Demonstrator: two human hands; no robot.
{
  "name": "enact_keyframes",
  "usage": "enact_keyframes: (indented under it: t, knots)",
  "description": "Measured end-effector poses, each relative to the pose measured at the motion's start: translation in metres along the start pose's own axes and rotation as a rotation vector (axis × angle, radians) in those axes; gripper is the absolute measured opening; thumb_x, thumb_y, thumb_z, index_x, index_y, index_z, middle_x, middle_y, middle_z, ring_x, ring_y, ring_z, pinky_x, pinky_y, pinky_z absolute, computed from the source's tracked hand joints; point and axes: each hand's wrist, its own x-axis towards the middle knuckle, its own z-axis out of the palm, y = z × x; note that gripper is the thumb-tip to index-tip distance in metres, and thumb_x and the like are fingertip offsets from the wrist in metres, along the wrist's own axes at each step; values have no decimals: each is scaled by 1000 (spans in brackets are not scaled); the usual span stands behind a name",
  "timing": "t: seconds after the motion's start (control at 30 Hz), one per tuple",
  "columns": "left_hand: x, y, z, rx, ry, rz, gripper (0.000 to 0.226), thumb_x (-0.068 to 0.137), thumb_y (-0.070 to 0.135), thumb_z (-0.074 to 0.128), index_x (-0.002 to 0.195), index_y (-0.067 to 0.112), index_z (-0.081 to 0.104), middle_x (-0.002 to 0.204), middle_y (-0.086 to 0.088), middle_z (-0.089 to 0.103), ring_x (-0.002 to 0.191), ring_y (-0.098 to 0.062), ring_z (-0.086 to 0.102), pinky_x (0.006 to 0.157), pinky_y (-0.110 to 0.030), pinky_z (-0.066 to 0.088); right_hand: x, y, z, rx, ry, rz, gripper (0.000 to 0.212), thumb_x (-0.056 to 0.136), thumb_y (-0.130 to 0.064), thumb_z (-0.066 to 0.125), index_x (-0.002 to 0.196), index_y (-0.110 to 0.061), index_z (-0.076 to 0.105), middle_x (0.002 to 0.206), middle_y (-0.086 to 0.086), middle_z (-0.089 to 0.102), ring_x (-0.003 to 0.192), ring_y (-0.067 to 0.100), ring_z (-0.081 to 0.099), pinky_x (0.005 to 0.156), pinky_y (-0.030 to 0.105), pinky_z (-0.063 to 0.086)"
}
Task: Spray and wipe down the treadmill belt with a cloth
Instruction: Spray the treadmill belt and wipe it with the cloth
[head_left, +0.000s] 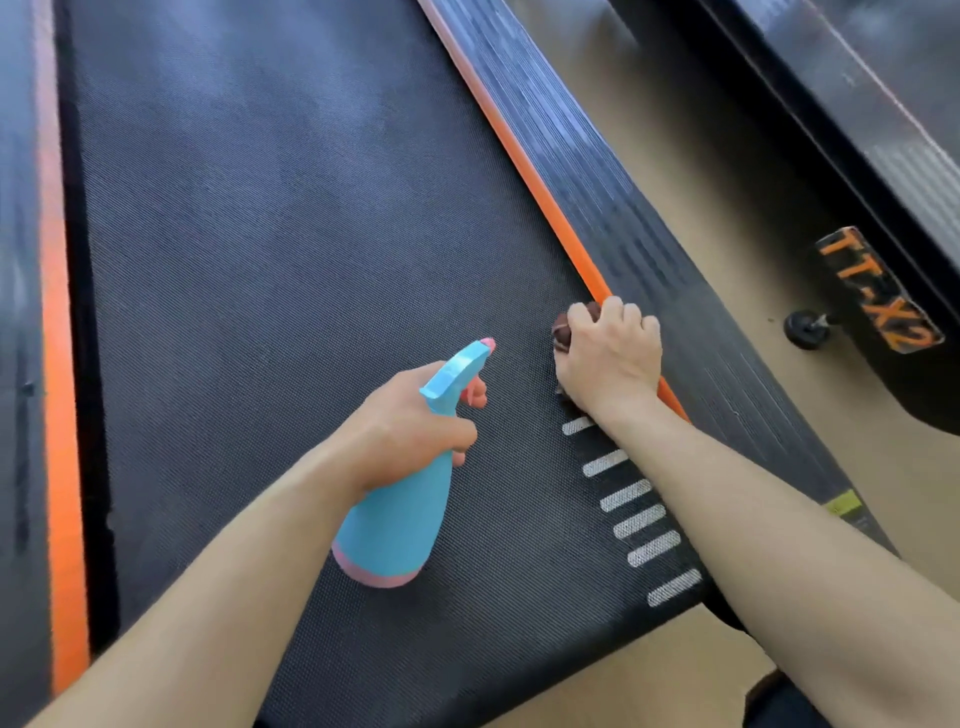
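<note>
The black textured treadmill belt (291, 249) fills the middle of the view. My left hand (410, 426) grips the neck of a blue spray bottle (400, 519) with a pink base, its nozzle pointing up and right above the belt. My right hand (610, 358) is curled round a dark brown cloth (563, 327), pressed on the belt's right edge beside the orange strip (524, 161). Most of the cloth is hidden under the hand. White dashes (628, 514) mark the belt near my right forearm.
Ribbed black side rails (623, 208) with orange strips run along both sides of the belt. A second black machine (878, 291) with orange "TT-X2" lettering and a round foot stands on the tan floor (727, 171) at the right.
</note>
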Motion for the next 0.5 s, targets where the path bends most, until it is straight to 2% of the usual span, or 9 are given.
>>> enact_keyframes:
  t: [0.1,0.2,0.33,0.43,0.5]
  knots:
    - [1,1,0,-8,1,-7,58,64,25,65,119,42,67,114,10,74,76,-19,80,98,-48,58,-65,27,-3,46,26,-48,28,82,-41,60,93,-15,61,83,12,53,77,33,54,66,40,38]
    - [2,3,1,-6,5,-16,54,63,26,64,115,40,68,111,7,76,76,-19,79,99,-50,58,-94,44,3,42,26,-117,27,82,-42,56,89,-17,59,82,11,51,75,32,51,65,39,36]
    - [2,3,4,13,8,-29,50,63,25,64,110,39,69,112,12,75,78,-19,80,98,-49,58,-35,26,15,-11,91,-134,25,82,-40,60,87,-15,57,83,14,52,76,33,52,65,39,34]
    - [1,1,4,-3,17,-34,50,63,26,64,111,41,69,113,11,75,78,-19,80,99,-49,58,15,2,14,-25,41,-41,25,84,-39,61,89,-15,57,87,16,55,79,35,54,68,41,38]
    - [2,-1,3,-36,25,-39,49,62,27,65,109,41,69,114,7,76,80,-21,80,101,-52,57,16,-3,8,1,12,-10,24,85,-39,62,90,-15,57,87,15,55,79,35,54,68,41,39]
